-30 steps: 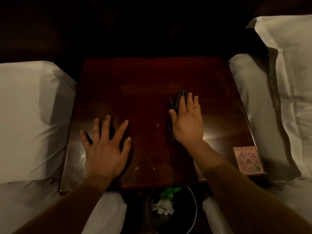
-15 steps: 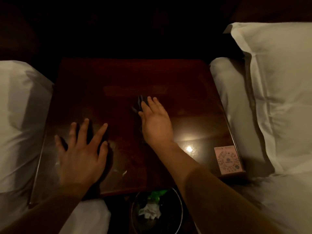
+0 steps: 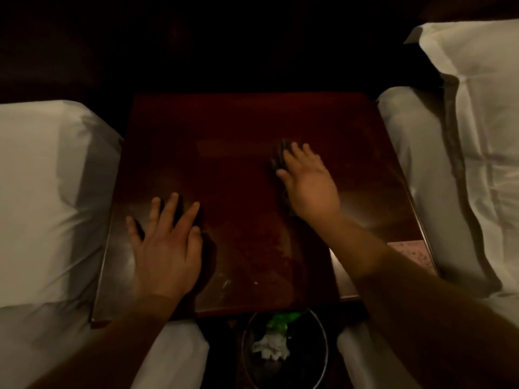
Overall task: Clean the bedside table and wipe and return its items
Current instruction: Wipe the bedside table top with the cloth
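Dim light fills the gap between two white beds (image 3: 42,192). Nearest me, a round waste bin (image 3: 326,349) holds crumpled paper and something green, just at the bedside table's (image 3: 241,192) front edge. My left hand (image 3: 167,248) lies flat on the wood, fingers spread wide. A pink card (image 3: 412,252) sits at the near right corner. Farther in, my right hand (image 3: 311,186) presses a dark cloth (image 3: 279,158) against the tabletop, fingers straight. A pillow (image 3: 483,108) lies far right.

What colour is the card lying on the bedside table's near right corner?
The card is pale pink with faint printed marks; head view, the only one.
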The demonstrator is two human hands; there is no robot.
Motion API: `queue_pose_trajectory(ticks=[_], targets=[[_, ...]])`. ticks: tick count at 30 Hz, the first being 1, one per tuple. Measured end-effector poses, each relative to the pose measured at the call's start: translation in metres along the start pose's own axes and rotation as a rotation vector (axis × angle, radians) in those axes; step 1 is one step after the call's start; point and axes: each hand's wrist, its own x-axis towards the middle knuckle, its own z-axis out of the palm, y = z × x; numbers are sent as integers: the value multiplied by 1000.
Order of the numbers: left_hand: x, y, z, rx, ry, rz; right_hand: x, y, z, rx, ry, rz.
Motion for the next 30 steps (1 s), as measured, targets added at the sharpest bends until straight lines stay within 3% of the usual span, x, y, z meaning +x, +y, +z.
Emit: queue_pose_trajectory(ticks=[1, 3, 7, 10, 12, 15, 17, 20, 23, 25, 27, 30], targets=[[0, 0, 0, -16, 8, -3, 5, -3, 1, 37, 17, 103], [1, 0, -1, -71, 24, -16, -4, -35, 10, 37, 47, 128], [-1, 0, -11, -319, 121, -88, -86, -132, 32, 51, -28, -316], [-4, -6, -18, -507, 178, -146, -94, -126, 25, 160, -147, -459], [-5, -9, -19, -552, 172, -141, -77, -96, 18, 80, -94, -415], [-6, -10, -21, -610, 175, -136, -43, -54, 7, 62, -3, -59], [-5, -10, -21, -648, 166, -136, -34, -69, 12, 77, 32, 152], [-4, -15, -28, -820, 156, -215, -60, -152, 32, 113, 52, 11], [-7, -33, -41, -1023, 54, -343, -106, -213, 50, 201, -90, -247], [-16, -53, -44, -874, -64, -242, -108, -202, 42, 129, -155, -389], [-26, -72, -42, -643, -155, -68, -106, -164, 33, -8, -147, -417], [-35, -79, -36, -555, -167, 26, -112, -96, 17, -25, -53, -124]])
